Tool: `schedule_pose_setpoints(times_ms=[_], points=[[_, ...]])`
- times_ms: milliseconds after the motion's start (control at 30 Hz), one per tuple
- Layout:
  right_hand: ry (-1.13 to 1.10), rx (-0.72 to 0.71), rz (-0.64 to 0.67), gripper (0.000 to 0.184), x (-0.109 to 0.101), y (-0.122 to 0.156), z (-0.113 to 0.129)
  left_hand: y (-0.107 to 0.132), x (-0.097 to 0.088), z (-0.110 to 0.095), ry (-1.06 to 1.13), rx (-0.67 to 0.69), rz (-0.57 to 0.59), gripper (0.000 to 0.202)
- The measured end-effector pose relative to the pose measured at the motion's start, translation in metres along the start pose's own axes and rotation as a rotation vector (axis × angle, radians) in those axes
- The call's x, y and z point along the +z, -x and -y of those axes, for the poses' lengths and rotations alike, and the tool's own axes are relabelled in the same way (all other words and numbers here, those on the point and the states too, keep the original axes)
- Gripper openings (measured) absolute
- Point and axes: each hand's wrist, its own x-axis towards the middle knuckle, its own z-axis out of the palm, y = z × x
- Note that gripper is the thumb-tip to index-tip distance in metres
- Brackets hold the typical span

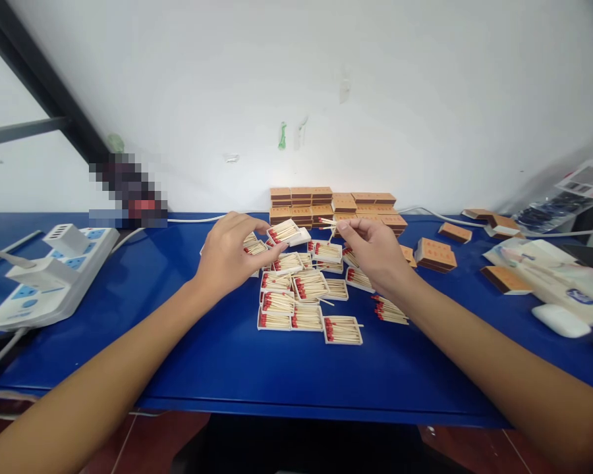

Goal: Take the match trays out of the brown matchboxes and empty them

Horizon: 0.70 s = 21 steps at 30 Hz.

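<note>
My left hand [232,253] grips a white matchbox tray [283,233] full of red-tipped matches, its thumb and fingers at the tray's left end. To its right, my right hand [375,247] pinches a few loose matches [327,224] between thumb and fingertips, their red heads pointing left. Below both hands, several filled matchbox trays [310,286] lie side by side and stacked on the blue table [217,368]. One filled tray [343,330] sits nearest the front. A small heap of loose matches [391,309] lies beneath my right wrist.
Closed orange matchboxes [301,214] are stacked against the wall, and more matchboxes [435,255] lie to the right. A white power strip [54,283] with chargers stands at the left. A tissue pack [553,276] and a white rounded case [561,320] are at the right.
</note>
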Motion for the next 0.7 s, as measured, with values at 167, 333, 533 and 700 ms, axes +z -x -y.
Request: schedule_pose_setpoints(times_ms=[167,333,533,700], points=[[-0.034,0.018,0.068,0.051,0.008,-0.004,-0.006,0.0,0.001,0.0,-0.002,-0.001,0.018,0.022],[0.074,0.007,0.075,0.046,0.002,-0.005,-0.007,0.0,0.001,0.001,-0.004,0.004,-0.001,0.023],[0.276,-0.017,0.05,0.033,-0.018,-0.007,0.009,0.0,0.0,0.001,-0.011,0.018,0.006,0.024],[0.414,0.026,0.111,0.024,-0.03,-0.01,0.02,0.001,0.001,0.003,-0.016,0.026,0.01,0.023]])
